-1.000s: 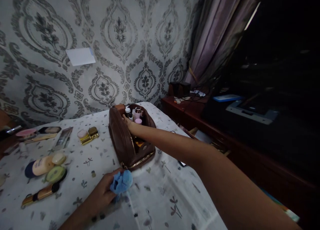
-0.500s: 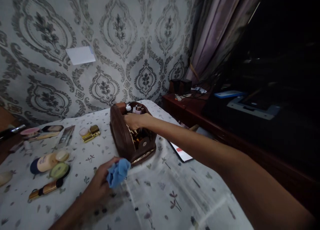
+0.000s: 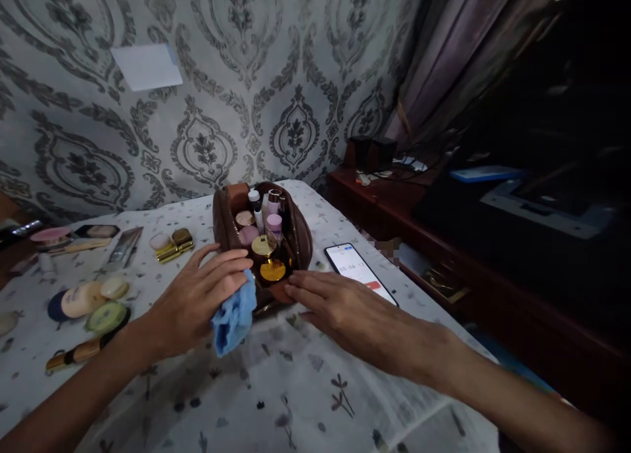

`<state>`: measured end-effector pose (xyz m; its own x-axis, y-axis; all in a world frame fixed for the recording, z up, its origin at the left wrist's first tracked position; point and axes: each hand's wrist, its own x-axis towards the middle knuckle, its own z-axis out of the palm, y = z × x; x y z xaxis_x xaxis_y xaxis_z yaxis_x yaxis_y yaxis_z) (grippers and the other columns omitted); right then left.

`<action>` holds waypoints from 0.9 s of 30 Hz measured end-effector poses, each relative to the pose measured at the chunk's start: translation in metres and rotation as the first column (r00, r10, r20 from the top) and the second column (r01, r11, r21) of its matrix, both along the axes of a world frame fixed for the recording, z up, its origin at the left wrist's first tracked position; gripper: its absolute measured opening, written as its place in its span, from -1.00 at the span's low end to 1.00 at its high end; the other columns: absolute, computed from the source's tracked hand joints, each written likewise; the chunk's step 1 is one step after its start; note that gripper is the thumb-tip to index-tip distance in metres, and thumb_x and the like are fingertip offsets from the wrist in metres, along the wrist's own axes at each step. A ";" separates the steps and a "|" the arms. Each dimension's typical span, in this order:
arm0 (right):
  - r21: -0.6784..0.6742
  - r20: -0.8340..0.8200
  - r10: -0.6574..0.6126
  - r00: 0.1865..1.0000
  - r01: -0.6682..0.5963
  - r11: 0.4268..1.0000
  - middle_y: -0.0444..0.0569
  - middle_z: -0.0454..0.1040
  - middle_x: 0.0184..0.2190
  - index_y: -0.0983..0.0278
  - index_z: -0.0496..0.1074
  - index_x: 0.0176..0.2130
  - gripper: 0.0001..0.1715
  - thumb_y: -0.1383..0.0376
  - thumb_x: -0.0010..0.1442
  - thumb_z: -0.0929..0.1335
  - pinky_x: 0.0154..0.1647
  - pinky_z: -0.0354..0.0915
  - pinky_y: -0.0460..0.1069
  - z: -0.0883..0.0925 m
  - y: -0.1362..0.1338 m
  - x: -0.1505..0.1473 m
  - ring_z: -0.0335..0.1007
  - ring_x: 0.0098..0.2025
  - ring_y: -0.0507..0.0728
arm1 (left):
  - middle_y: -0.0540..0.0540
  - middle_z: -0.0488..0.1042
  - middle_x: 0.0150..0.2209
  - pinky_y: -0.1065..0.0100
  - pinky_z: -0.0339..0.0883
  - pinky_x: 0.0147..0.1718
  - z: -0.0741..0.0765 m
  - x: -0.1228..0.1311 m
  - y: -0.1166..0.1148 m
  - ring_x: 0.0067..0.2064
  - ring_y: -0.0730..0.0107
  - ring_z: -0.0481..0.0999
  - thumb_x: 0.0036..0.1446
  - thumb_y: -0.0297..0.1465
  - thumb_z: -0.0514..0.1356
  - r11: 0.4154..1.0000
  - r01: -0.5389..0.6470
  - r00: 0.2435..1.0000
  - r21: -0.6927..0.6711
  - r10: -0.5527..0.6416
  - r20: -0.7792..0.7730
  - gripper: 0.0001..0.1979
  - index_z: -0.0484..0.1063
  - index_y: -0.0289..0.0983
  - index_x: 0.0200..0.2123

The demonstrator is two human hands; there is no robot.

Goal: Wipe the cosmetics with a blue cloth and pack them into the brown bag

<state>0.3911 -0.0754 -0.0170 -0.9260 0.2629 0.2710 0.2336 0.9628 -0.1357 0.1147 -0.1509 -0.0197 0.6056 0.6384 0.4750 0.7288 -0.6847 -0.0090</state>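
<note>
A brown makeup bag point(image 3: 304, 239) stands unzipped on the patterned tablecloth. Inside it are several bottles and jars, among them a pink-capped bottle point(image 3: 274, 225), a gold-lidded jar point(image 3: 263, 244) and a round amber item point(image 3: 273, 269). My left hand point(image 3: 202, 292) is at the bag's front left edge, with a crumpled blue cloth point(image 3: 233, 321) held under its fingers and thumb. On the front right side, my right hand point(image 3: 340, 308) rests its outstretched fingers against the bag's edge and grips nothing that I can see.
Right of the bag lies a phone point(image 3: 362, 272) with a lit timer. Spread at the left are a beige bottle point(image 3: 83, 300), a green round compact point(image 3: 106, 316), gold-capped items point(image 3: 175, 250) and a tube point(image 3: 124, 246). A dark red desk point(image 3: 379, 196) borders the right side.
My right hand has come out of the bag to its front right edge. My left hand, with the blue cloth, has moved up against the bag's front left. The view has shifted slightly.
</note>
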 end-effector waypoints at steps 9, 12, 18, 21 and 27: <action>0.012 -0.154 -0.037 0.987 0.039 0.999 0.09 0.42 0.19 0.25 0.26 0.29 -0.29 0.52 0.19 0.35 0.21 0.41 0.14 -0.027 -0.004 0.002 0.30 0.28 0.24 | -0.30 0.36 0.22 -0.20 0.01 0.29 -0.030 0.000 -0.010 0.36 0.07 0.19 0.42 -0.22 -0.15 0.998 -0.056 0.986 0.015 0.053 0.157 -0.61 0.10 -0.15 0.24; 0.003 -0.146 -0.053 0.988 0.054 0.999 0.09 0.40 0.22 0.25 0.25 0.30 -0.26 0.54 0.17 0.35 0.21 0.41 0.16 -0.032 -0.004 0.002 0.26 0.30 0.26 | -0.29 0.35 0.23 -0.21 -0.02 0.31 -0.032 -0.001 -0.010 0.37 0.07 0.16 0.42 -0.26 -0.16 0.998 -0.063 0.987 0.020 0.059 0.151 -0.62 0.10 -0.15 0.23; -0.005 -0.173 -0.073 0.982 0.074 0.997 0.10 0.37 0.24 0.25 0.23 0.31 -0.23 0.55 0.16 0.34 0.22 0.40 0.20 -0.042 -0.005 0.003 0.23 0.31 0.27 | -0.28 0.33 0.25 -0.20 -0.03 0.32 -0.035 -0.001 -0.011 0.39 0.08 0.12 0.42 -0.31 -0.15 0.995 -0.091 0.990 0.036 0.087 0.113 -0.67 0.18 -0.15 0.17; 0.020 -0.195 -0.084 0.977 0.090 0.996 0.16 0.33 0.26 0.31 0.19 0.33 -0.26 0.50 0.20 0.33 0.23 0.37 0.23 -0.045 -0.008 0.000 0.19 0.34 0.29 | -0.32 0.29 0.27 -0.20 -0.02 0.30 -0.034 -0.001 -0.010 0.40 0.04 0.08 0.42 -0.34 -0.14 0.996 -0.079 0.994 0.049 0.075 0.075 -0.67 0.21 -0.20 0.15; -0.020 -0.236 -0.089 0.968 0.086 0.996 0.23 0.36 0.22 0.30 0.22 0.29 -0.40 0.33 0.30 0.31 0.09 0.48 0.24 -0.032 -0.023 -0.020 0.34 0.24 0.31 | -0.39 0.24 0.30 -0.20 -0.07 0.31 -0.025 0.009 -0.011 0.43 0.04 -0.02 0.39 -0.39 -0.09 0.994 -0.104 0.995 0.028 0.104 0.002 -0.71 0.24 -0.26 0.11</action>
<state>0.3712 -0.0985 -0.0493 -0.8090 0.3436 0.4770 0.2772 0.9385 -0.2060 0.1235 -0.1618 -0.0449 0.5368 0.6840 0.4940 0.7958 -0.6049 -0.0272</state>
